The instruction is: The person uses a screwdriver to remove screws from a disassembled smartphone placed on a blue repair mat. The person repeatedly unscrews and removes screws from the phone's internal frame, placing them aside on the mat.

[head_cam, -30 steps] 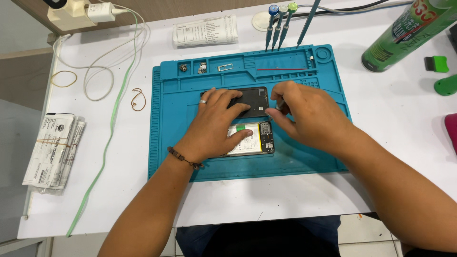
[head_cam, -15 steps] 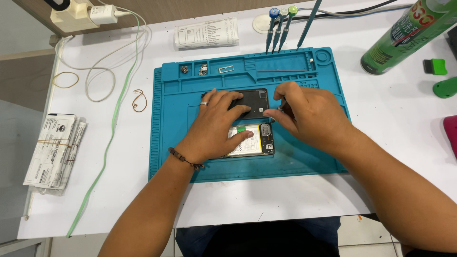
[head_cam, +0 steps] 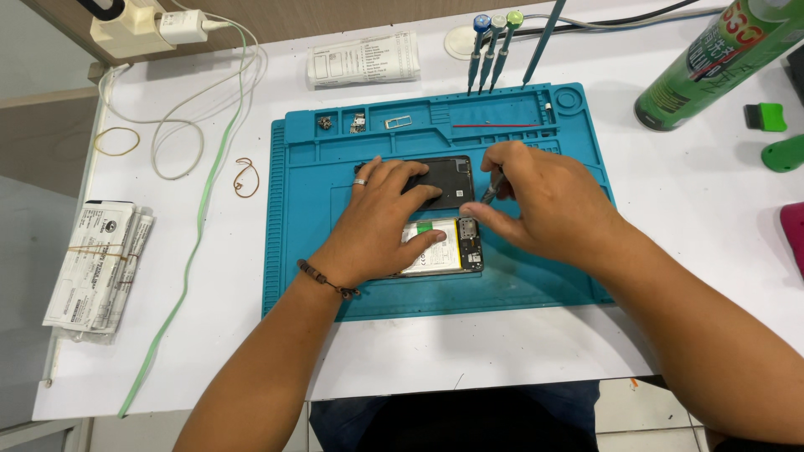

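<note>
The opened phone lies on the blue mat, near the middle of the white tabletop. Its back cover is already off and rests just above it; battery and circuit board are exposed. The left hand lies flat across both, steadying them, its grip released. The right hand has its grip clenched on a slim tool, tip at the phone's right end. Small loose parts sit in the mat's upper compartments. Judged: disassembly is under way; the internals remain in place.
</note>
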